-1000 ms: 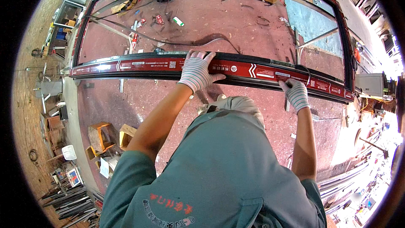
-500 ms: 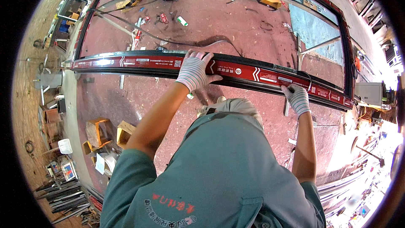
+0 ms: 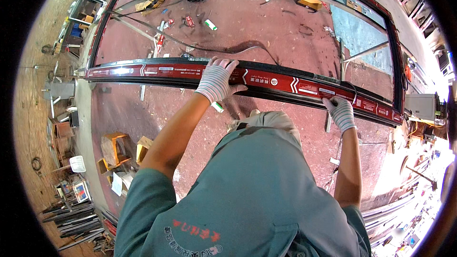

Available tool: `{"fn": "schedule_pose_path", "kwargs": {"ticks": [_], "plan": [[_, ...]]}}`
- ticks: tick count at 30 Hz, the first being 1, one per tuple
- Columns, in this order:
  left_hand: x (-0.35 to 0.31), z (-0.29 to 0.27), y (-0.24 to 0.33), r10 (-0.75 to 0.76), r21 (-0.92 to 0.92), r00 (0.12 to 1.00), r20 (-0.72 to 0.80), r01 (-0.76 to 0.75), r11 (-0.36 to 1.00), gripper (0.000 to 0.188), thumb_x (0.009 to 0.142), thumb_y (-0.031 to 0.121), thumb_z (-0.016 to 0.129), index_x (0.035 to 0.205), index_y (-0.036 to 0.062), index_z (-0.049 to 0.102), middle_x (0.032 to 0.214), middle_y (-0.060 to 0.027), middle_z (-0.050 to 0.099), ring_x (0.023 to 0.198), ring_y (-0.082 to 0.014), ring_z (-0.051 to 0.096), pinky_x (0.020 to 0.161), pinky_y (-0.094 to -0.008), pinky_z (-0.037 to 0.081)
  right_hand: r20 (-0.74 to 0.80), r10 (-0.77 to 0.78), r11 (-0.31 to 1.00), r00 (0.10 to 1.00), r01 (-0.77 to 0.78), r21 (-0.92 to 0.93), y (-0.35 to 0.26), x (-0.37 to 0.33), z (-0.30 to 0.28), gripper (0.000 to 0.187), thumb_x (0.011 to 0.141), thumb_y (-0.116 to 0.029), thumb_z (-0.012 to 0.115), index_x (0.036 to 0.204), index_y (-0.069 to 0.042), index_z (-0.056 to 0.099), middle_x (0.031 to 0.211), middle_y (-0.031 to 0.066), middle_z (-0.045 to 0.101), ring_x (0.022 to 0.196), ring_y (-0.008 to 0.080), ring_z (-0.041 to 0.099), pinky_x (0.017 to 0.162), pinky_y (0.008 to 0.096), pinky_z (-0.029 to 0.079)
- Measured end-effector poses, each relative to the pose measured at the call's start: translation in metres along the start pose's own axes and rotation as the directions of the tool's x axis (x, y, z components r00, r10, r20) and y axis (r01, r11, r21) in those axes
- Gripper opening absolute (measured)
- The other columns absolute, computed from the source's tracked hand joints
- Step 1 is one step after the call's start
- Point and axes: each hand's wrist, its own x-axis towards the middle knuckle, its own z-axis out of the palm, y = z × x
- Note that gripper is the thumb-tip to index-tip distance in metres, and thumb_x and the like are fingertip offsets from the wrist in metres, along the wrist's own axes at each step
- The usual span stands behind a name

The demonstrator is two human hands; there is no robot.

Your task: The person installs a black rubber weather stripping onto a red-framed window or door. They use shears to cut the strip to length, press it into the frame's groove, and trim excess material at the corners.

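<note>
A large rectangular window frame (image 3: 274, 82) in black profile, with red printed film along its near rail, stretches across the view. My left hand (image 3: 216, 81), in a striped knit glove, lies over the near rail left of its middle. Its fingers wrap over the top and the thumb is at the near edge. Farther right, my right hand (image 3: 342, 114), gloved alike, has its fingers curled at the rail's near edge; the fingertips are partly hidden. A thin dark cord (image 3: 355, 94) loops over the rail beside that hand.
Inside the frame's outline, a blue-grey sheet (image 3: 358, 31) and a long dark strip (image 3: 214, 49) lie on the reddish floor. Yellow-brown box-like pieces (image 3: 114, 148) stand at the left. Bundled dark bars (image 3: 71, 221) lie lower left; a grey box (image 3: 421, 106) stands at the right.
The whole view has shifted slightly, so the frame appears a little farther right. My left hand has slid slightly left along the rail. My right hand keeps its place on it.
</note>
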Motion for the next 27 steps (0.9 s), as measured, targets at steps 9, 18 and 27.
{"fn": "schedule_pose_path", "kwargs": {"ticks": [9,18,27], "plan": [[0.002,0.004,-0.008,0.035,-0.022,0.999,0.003,-0.035,0.999,0.088,0.073,0.065,0.078,0.135,0.0055,0.058,0.131,-0.0189,0.061,0.128,-0.0369,0.054,0.120,-0.0514,0.030,-0.042,-0.031,1.000,0.999,0.031,-0.002,0.005,0.001,0.005,0.044,0.091,-0.046,0.071,0.085,-0.003,0.073,0.078,0.0194,0.070,0.069,0.0365,0.065,0.068,0.0412,0.052],[-0.029,-0.003,-0.080,-0.016,-0.018,0.995,-0.098,0.015,1.000,0.090,0.068,0.057,0.084,0.136,0.0059,0.056,0.132,-0.0200,0.060,0.127,-0.0420,0.052,0.117,-0.0521,0.034,-0.043,-0.065,0.998,0.997,0.065,0.007,0.006,0.001,0.003,0.046,0.091,-0.050,0.070,0.087,-0.004,0.075,0.080,0.0196,0.071,0.073,0.0381,0.067,0.071,0.0418,0.053],[-0.035,-0.012,-0.079,-0.075,0.004,0.996,-0.046,0.075,0.997,0.092,0.070,0.055,0.084,0.139,0.0037,0.052,0.135,-0.0214,0.057,0.132,-0.0406,0.049,0.120,-0.0544,0.029,-0.072,-0.089,0.996,0.993,0.091,0.016,0.005,0.001,0.004,0.048,0.091,-0.049,0.070,0.086,-0.001,0.074,0.079,0.0203,0.070,0.071,0.0378,0.067,0.070,0.0419,0.052]]}}
